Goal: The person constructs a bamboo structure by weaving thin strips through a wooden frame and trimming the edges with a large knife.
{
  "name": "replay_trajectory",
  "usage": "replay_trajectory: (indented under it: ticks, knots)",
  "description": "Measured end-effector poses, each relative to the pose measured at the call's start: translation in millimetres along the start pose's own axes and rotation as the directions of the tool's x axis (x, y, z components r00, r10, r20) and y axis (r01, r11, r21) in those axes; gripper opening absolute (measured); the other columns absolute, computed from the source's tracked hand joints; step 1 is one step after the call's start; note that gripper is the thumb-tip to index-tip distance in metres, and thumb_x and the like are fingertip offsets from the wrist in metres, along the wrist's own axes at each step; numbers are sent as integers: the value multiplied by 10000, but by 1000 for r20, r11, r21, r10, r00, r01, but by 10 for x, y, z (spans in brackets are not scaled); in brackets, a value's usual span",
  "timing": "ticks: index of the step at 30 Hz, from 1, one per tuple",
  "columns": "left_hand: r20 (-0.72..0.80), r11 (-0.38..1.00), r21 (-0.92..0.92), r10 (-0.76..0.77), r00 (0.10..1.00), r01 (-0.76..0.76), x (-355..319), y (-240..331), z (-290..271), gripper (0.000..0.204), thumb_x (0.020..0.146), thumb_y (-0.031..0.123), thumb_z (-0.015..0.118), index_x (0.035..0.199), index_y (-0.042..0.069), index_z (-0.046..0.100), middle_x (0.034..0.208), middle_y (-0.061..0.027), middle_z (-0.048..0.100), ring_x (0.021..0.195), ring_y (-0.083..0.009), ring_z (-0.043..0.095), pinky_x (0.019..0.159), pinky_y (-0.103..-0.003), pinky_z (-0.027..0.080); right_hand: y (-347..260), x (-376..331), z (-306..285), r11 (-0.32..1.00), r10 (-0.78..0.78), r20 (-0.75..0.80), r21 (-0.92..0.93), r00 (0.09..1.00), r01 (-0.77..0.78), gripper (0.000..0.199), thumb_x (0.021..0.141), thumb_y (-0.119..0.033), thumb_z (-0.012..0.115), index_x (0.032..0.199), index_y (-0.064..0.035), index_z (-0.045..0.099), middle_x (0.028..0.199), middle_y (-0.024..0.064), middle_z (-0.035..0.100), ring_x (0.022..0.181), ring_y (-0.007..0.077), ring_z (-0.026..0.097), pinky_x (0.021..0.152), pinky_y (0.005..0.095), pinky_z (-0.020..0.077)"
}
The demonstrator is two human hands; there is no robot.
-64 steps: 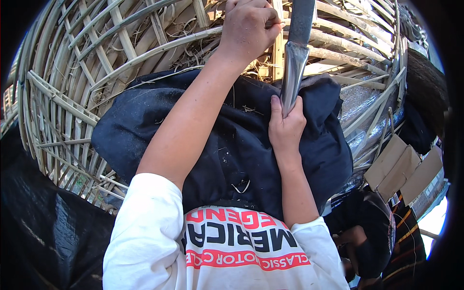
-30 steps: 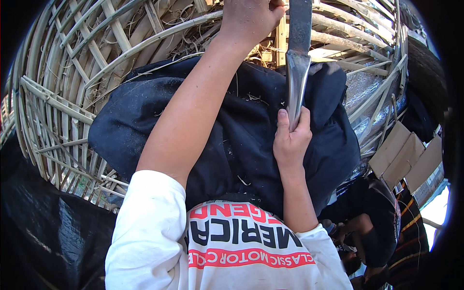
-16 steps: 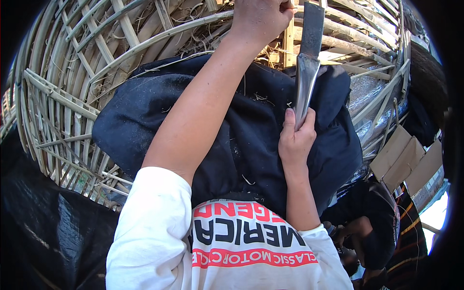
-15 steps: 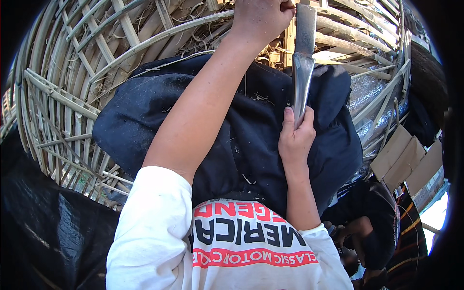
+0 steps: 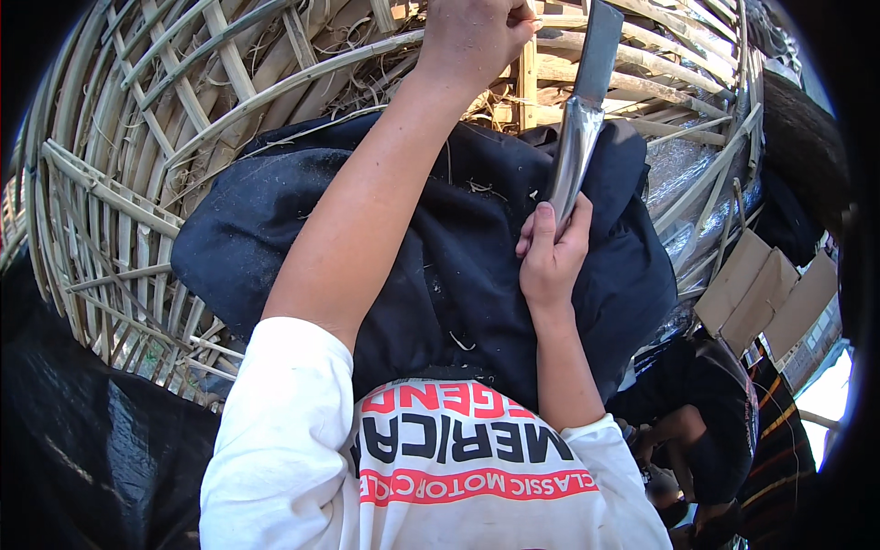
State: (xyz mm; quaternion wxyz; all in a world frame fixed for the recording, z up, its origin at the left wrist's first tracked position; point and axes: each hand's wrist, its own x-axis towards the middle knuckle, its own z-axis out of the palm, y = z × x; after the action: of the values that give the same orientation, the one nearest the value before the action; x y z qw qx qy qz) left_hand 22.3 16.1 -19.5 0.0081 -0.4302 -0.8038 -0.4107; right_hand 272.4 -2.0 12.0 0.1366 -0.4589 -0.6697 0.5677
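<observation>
My right hand (image 5: 555, 257) is wrapped around the shiny metal handle (image 5: 576, 147) of a large knife, thumb along it. Its broad dark blade (image 5: 600, 50) points away from me, tilted slightly right, beside my left hand. At the top edge my left hand (image 5: 472, 41) is closed, fingers pinched together at the upper end of an upright pale bamboo strip (image 5: 527, 87). The view's edge cuts off part of that hand. Under both arms, a dark cloth (image 5: 367, 229) with small shavings covers my lap.
Woven bamboo lattice (image 5: 101, 183) curves around the left and far side, with loose shavings among the slats. Black sheeting (image 5: 92, 440) lies at lower left. An opened cardboard box (image 5: 765, 293) and a person in dark clothes (image 5: 706, 431) are at right.
The knife blade has tipped to the right and turned a little, away from the strip. My left hand and the bamboo strip have shifted slightly left.
</observation>
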Motion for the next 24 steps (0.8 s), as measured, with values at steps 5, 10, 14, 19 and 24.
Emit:
replay_trajectory:
  ticks: [5,10,14,19,24]
  knots:
    - [6,991,-39,131,991,-130,64,7,-108,272,675,146,830,863,21,678,886,-135,644,938,-328,603,886,-422,456,29,270,101,955,-152,-49,250,987,160,356,1001,-193,565,1243,42,452,777,42,576,653,80,552,574,224,464]
    - [28,960,152,234,972,-236,72,170,-339,420,692,181,839,1043,37,659,1030,-131,631,1157,-316,564,1021,-431,395,-1,347,35,980,-30,70,200,997,16,308,961,-167,605,1173,31,502,728,27,571,619,84,543,576,238,448]
    - [58,841,514,166,984,-172,-123,97,-174,591,763,252,745,1315,171,546,1305,-88,537,1346,-281,444,1136,-503,285,70,381,62,992,-89,15,89,996,88,355,931,-234,674,1114,35,532,743,75,616,656,127,581,628,293,479]
    - [165,885,443,77,983,-143,-193,43,-314,663,742,268,713,1329,97,456,1391,-121,422,1434,-306,321,1194,-571,156,43,394,60,987,-82,14,139,997,79,377,910,-250,711,1096,32,544,777,98,638,690,135,597,663,307,494]
    - [185,866,472,86,979,-166,-102,126,-415,304,712,255,728,976,106,699,1106,-48,582,1202,-238,475,1050,-449,311,-54,801,99,976,-142,-72,157,987,152,269,899,-159,699,1044,10,547,747,36,591,638,97,563,600,269,467]
